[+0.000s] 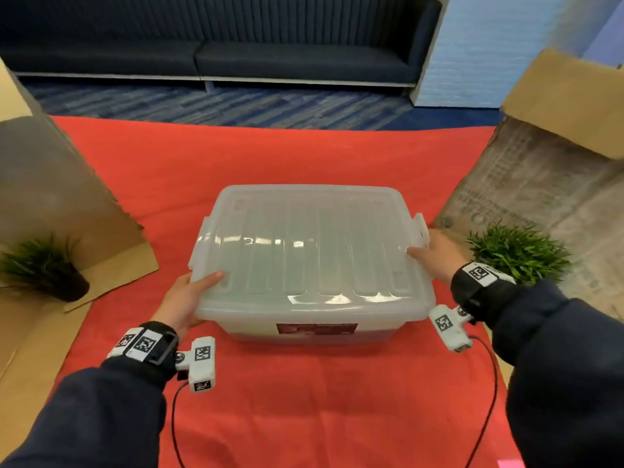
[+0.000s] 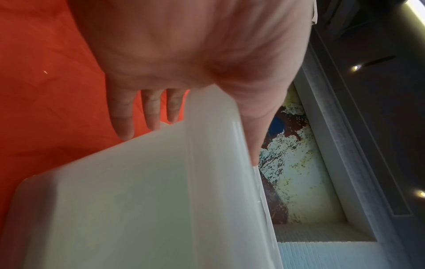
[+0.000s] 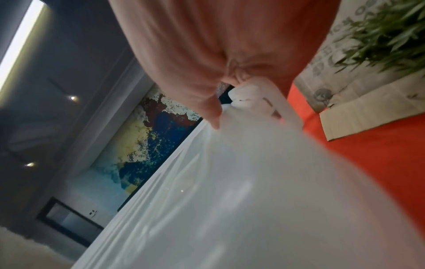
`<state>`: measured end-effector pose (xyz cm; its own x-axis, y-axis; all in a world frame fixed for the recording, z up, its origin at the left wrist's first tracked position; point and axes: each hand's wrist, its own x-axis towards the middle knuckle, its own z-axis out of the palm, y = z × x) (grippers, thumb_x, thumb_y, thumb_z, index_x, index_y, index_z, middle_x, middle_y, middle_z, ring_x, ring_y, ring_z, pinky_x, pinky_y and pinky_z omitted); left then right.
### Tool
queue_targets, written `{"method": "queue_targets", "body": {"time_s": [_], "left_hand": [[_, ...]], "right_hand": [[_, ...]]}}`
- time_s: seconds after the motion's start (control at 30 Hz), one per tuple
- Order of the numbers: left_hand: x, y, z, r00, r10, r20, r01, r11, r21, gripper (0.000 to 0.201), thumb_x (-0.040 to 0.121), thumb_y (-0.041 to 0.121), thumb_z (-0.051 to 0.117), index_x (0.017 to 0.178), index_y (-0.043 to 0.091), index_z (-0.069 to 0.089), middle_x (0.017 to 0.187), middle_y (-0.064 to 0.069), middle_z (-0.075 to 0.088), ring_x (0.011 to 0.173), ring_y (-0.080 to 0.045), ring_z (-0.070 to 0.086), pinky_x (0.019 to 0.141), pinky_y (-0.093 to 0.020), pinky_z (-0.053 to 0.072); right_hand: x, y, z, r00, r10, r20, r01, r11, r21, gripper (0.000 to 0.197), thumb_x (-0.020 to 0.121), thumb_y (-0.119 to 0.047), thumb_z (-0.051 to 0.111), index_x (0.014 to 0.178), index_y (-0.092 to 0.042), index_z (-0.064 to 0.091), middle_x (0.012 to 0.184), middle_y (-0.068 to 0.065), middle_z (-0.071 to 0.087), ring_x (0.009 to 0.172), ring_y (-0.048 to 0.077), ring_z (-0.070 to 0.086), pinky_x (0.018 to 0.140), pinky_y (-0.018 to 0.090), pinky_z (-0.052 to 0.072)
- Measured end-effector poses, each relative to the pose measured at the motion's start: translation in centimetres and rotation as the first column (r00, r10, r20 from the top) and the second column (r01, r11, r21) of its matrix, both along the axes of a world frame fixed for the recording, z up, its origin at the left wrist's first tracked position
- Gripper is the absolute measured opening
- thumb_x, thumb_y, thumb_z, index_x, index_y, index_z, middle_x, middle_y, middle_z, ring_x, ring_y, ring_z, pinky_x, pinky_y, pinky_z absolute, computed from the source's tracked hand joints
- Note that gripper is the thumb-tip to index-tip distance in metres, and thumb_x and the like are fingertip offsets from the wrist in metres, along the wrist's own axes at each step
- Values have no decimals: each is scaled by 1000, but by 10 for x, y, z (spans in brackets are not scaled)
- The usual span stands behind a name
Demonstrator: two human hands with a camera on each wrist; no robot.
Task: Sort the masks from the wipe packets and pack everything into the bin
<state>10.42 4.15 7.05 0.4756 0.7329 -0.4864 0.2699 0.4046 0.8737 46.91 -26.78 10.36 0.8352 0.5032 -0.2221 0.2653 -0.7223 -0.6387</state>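
A cloudy plastic bin (image 1: 256, 332) with a red label stands mid-table on the red cloth (image 1: 304, 400). Its ribbed lid (image 1: 304, 244) lies on top. My left hand (image 1: 189, 298) grips the lid's near-left corner, thumb on top and fingers (image 2: 124, 116) down beside the wall. My right hand (image 1: 435, 251) grips the lid's right edge beside the side latch (image 1: 420, 228), thumb on top. In the wrist views the lid (image 2: 138, 200) (image 3: 230, 200) fills the lower picture. No masks or wipe packets show; the plastic hides whatever is inside.
A small potted plant (image 1: 44, 268) stands at the left and another (image 1: 516, 251) close behind my right hand. Cardboard pieces (image 1: 50, 184) (image 1: 540, 163) lean at both sides of the cloth. A dark sofa (image 1: 219, 38) sits beyond the table.
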Motion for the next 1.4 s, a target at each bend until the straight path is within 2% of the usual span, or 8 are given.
{"method": "queue_targets", "body": {"time_s": [0.33, 0.43, 0.53, 0.63, 0.9, 1.03, 1.2, 1.4], "left_hand": [[-5, 25, 12, 995, -39, 92, 67, 945, -319, 49, 89, 31, 74, 130, 6, 67, 130, -19, 68, 121, -36, 65, 93, -46, 57], [-5, 36, 19, 994, -111, 26, 114, 963, -244, 43, 87, 24, 74, 125, 5, 69, 121, -19, 72, 114, -36, 69, 91, -47, 57], [3, 43, 22, 991, -72, -115, 92, 978, 185, 39, 73, 21, 82, 110, 18, 70, 108, -10, 76, 96, -26, 74, 87, -45, 59], [11, 38, 31, 973, -85, -215, 175, 878, 446, 19, 80, 14, 73, 93, 26, 65, 100, -1, 71, 93, -24, 69, 83, -43, 56], [12, 38, 25, 894, -151, -423, 408, 667, 623, 44, 90, 17, 58, 134, 23, 55, 114, 0, 64, 103, -27, 60, 86, -38, 46], [15, 16, 23, 794, -47, -606, 594, 274, 757, 72, 94, 32, 61, 154, 12, 27, 154, -13, 42, 141, -37, 40, 113, -53, 38], [23, -34, 8, 634, -32, -773, 774, 44, 632, 76, 99, 66, 29, 158, 18, 29, 167, -5, 27, 153, -31, 25, 122, -52, 20], [25, -35, 6, 582, 38, -813, 813, 19, 583, 75, 98, 65, 22, 154, 19, 39, 163, -3, 36, 150, -30, 32, 121, -53, 25]], "right_hand": [[-52, -4, -22, 902, 98, 422, -64, 993, -95, 74, 93, -45, 59, 154, -16, 29, 150, 19, 42, 137, 38, 39, 112, 54, 37], [-71, -7, -32, 855, 133, 501, -45, 982, -184, 69, 95, -57, 52, 152, -21, 39, 160, 20, 29, 150, 35, 20, 122, 55, 25], [-73, -4, -32, 880, 82, 467, -18, 990, -139, 67, 94, -49, 62, 153, -24, 41, 166, 20, 17, 155, 32, 12, 125, 51, 17], [-69, -3, -35, 877, 105, 468, -24, 984, -175, 65, 95, -48, 62, 151, -23, 44, 167, 18, 18, 156, 32, 10, 127, 50, 15], [-72, -2, -26, 894, 132, 428, -37, 974, -224, 66, 96, -51, 53, 153, -22, 41, 168, 16, 20, 156, 34, 7, 127, 48, 11], [-84, 0, -18, 833, 207, 513, -54, 953, -297, 66, 97, -59, 42, 154, -26, 38, 169, 11, 20, 157, 28, 13, 123, 58, 15], [-116, 3, -18, 792, 390, 470, -211, 897, -389, 79, 93, -70, 13, 159, -30, 28, 170, 3, 20, 157, 23, 18, 124, 56, 11], [-115, 2, -18, 796, 392, 461, -205, 892, -404, 81, 92, -72, 11, 160, -31, 27, 170, 2, 21, 157, 22, 18, 124, 55, 12]]}}
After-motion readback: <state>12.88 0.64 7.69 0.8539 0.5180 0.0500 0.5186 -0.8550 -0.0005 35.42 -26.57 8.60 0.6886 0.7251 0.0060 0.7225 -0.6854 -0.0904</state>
